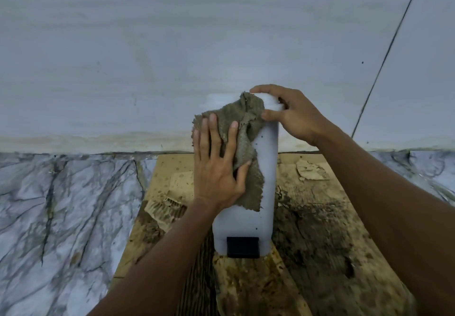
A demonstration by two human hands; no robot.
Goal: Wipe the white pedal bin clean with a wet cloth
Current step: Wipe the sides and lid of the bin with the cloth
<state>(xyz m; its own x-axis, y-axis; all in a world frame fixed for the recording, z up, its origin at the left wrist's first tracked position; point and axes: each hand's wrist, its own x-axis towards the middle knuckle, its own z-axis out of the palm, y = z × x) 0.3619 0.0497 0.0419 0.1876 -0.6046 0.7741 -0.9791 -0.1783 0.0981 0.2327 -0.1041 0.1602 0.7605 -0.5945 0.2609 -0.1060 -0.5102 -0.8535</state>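
Note:
The white pedal bin (267,168) stands upright against the wall, its black pedal (243,247) facing me at the bottom. A grey-brown wet cloth (242,128) is draped over the bin's front and upper left. My left hand (218,163) lies flat on the cloth with fingers spread, pressing it against the bin's left front. My right hand (290,114) grips the bin's lid at the top right, thumb on the front and fingers over the top. Small dark specks dot the bin's front.
The bin stands on a stained, torn sheet of cardboard (320,217) laid over a marble-patterned floor (61,205). A pale wall (172,45) rises right behind the bin. A torn cardboard scrap (311,170) lies to the right.

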